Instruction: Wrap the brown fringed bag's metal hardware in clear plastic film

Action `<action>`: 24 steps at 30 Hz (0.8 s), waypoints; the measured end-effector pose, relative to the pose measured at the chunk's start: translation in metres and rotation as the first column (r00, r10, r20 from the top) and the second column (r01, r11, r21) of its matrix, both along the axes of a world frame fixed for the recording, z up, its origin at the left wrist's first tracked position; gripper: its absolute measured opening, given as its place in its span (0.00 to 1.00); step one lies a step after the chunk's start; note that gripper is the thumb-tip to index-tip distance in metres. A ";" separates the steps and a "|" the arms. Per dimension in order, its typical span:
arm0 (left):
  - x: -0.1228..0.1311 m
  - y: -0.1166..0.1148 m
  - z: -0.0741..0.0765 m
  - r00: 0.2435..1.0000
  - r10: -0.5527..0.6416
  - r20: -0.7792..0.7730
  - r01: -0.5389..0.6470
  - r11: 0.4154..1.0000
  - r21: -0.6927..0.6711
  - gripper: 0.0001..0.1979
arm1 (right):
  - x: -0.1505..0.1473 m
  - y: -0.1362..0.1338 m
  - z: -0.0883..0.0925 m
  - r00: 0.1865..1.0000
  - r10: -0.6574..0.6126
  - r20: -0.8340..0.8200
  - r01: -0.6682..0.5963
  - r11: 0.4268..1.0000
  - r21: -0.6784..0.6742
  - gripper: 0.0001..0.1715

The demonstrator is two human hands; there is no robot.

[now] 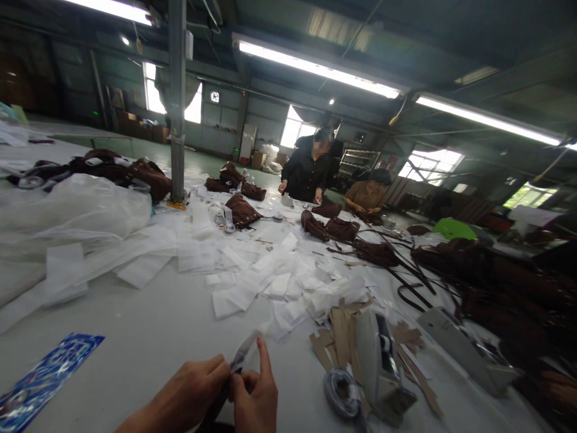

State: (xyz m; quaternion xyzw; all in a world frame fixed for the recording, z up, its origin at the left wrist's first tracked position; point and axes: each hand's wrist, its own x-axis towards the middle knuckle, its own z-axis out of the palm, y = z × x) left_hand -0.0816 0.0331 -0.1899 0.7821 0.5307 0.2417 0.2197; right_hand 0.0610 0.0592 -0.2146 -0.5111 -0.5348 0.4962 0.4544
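Observation:
My left hand point(192, 388) and my right hand point(256, 394) meet at the bottom middle of the view, just above the white table point(148, 337). Both pinch a small clear plastic sleeve point(246, 347) that sticks up between the fingertips, with a dark strap point(215, 409) running down under the hands. My right thumb points up beside the sleeve. Loose white paper pieces point(279, 282) lie just beyond the hands.
Brown cardboard strips point(342, 331), a tape dispenser point(383, 367) and a tape roll point(342, 391) sit to the right. Dark brown bags point(333, 228) and straps crowd the right and far side. Clear plastic bags point(67, 210) pile at left. A blue printed card point(45, 379) lies bottom left. Two people point(311, 168) work at the far end.

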 end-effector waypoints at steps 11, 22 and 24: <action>-0.001 0.013 -0.014 0.492 0.526 0.693 -0.013 0.801 -0.599 0.28 | 0.000 -0.004 0.014 0.996 0.059 0.074 -0.065 0.994 0.087 0.47; 0.025 -0.006 -0.006 0.217 0.711 0.669 0.193 0.641 -0.743 0.27 | 0.003 -0.009 0.008 0.973 0.088 0.212 -0.124 0.979 0.162 0.32; 0.026 -0.005 -0.015 0.198 0.696 0.690 0.119 0.682 -0.722 0.26 | 0.003 -0.010 0.013 0.988 0.059 0.146 -0.082 0.984 0.158 0.24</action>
